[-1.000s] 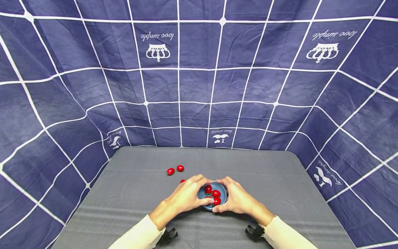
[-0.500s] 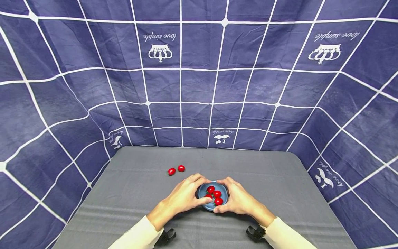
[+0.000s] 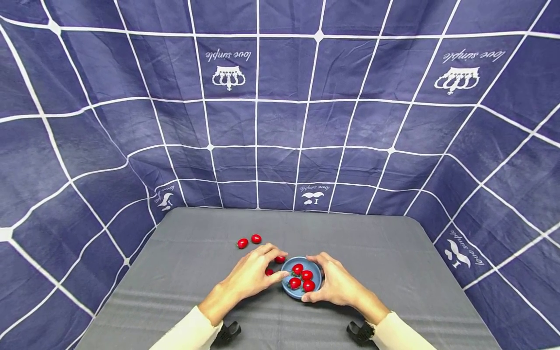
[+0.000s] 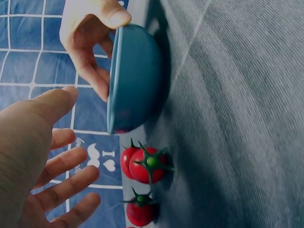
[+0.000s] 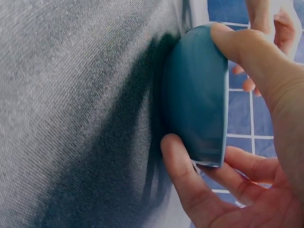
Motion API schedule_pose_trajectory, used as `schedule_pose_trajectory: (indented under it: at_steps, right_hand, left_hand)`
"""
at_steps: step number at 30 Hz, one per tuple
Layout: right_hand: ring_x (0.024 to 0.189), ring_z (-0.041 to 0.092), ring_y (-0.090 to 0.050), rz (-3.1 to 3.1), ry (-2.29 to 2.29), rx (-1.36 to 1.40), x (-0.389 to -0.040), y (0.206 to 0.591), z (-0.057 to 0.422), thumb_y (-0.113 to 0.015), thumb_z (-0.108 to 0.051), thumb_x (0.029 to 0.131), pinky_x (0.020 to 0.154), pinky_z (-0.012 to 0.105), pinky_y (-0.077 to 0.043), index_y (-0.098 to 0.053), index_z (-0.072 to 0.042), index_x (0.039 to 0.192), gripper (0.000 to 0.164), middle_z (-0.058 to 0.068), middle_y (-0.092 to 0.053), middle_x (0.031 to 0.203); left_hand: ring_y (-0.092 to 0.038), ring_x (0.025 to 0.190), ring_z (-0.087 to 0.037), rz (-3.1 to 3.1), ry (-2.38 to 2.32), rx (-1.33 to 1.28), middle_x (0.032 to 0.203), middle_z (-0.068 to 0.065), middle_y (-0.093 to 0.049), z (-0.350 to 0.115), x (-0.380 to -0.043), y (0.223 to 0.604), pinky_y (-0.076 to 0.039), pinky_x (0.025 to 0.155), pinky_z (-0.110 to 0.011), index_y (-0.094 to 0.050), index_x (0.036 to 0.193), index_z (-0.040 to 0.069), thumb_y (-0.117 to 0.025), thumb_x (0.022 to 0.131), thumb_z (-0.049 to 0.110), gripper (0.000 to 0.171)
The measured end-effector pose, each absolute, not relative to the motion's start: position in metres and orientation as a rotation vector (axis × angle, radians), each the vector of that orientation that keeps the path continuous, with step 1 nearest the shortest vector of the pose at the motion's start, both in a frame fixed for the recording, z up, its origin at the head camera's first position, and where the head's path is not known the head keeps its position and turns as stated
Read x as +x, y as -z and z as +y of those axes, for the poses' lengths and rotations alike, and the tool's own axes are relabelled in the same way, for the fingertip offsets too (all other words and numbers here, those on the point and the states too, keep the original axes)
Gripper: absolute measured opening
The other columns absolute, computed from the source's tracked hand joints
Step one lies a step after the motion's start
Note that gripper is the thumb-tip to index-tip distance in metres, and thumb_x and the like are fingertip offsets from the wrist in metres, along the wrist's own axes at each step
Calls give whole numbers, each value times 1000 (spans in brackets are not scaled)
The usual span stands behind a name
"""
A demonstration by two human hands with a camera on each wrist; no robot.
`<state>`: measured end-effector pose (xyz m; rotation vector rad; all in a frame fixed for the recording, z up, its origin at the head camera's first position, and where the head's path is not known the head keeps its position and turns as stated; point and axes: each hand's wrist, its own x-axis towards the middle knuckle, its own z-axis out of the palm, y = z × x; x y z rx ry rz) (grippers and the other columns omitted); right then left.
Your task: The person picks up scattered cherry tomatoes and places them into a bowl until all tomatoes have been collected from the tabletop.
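A small blue bowl [image 3: 314, 267] holds several cherry tomatoes [image 3: 306, 275] in the head view. My right hand [image 3: 339, 282] grips its right side; in the right wrist view the thumb [image 5: 237, 42] lies on the rim and the fingers reach round the bowl's far side. My left hand [image 3: 245, 274] is beside the bowl's left edge, fingers spread and relaxed, a gap showing between it and the bowl [image 4: 135, 80] in the left wrist view. Loose cherry tomatoes [image 4: 152, 164] with green stems lie on the cloth by the left hand, partly hidden by it in the head view.
Two more cherry tomatoes [image 3: 242, 243] lie farther back, left of the hands. A grey cloth [image 3: 363, 238] covers the table. Blue curtains [image 3: 280, 121] with white grid lines stand behind and on both sides.
My left hand has let go of the bowl and shifted left, so more of the bowl and its tomatoes show. My right hand keeps its grip.
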<state>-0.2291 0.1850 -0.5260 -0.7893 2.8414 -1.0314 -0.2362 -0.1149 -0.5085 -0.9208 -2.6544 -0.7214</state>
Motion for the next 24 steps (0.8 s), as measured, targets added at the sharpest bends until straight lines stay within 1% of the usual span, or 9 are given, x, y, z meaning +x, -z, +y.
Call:
schedule_pose_trajectory:
  at_steps: [6, 8, 12, 17, 24]
  right_hand:
    - [114, 15, -73, 2840, 1012, -813, -226, 528, 184, -111, -50, 72, 101, 29, -62, -69, 0, 152, 104, 1, -73, 126]
    - [113, 17, -73, 2835, 1007, -818, -225, 527, 184, -111, -50, 73, 100, 29, -62, -69, 1, 152, 103, 1, -73, 126]
    - [114, 19, -73, 2827, 999, -809, -225, 522, 184, -111, -49, 74, 99, 29, -62, -68, 2, 153, 103, 3, -73, 126]
    - [115, 22, -74, 2820, 988, -813, -225, 518, 185, -112, -48, 74, 100, 30, -63, -67, 2, 153, 103, 4, -72, 127]
    - [116, 22, -74, 2832, 974, -819, -228, 519, 184, -112, -48, 75, 100, 30, -63, -67, 3, 154, 104, 5, -73, 128]
  left_hand:
    - [-80, 120, -13, -2670, 686, -817, 134, 7, -80, -127, -238, 511, -69, 101, -42, -83, 138, 22, -93, 100, 44, 45]
    - [-81, 118, -14, -2684, 683, -775, 134, 8, -80, -133, -241, 511, -69, 99, -43, -83, 138, 23, -93, 100, 44, 45]
    - [-82, 115, -19, -2690, 689, -715, 133, 6, -80, -142, -249, 510, -70, 96, -45, -83, 138, 24, -94, 100, 40, 43]
    - [-82, 118, -23, -2684, 702, -664, 132, 1, -81, -156, -260, 511, -68, 99, -48, -83, 137, 21, -95, 99, 35, 42]
    - [-80, 107, -29, -2692, 757, -622, 127, -9, -81, -175, -275, 510, -66, 91, -49, -83, 135, 15, -96, 98, 30, 43]
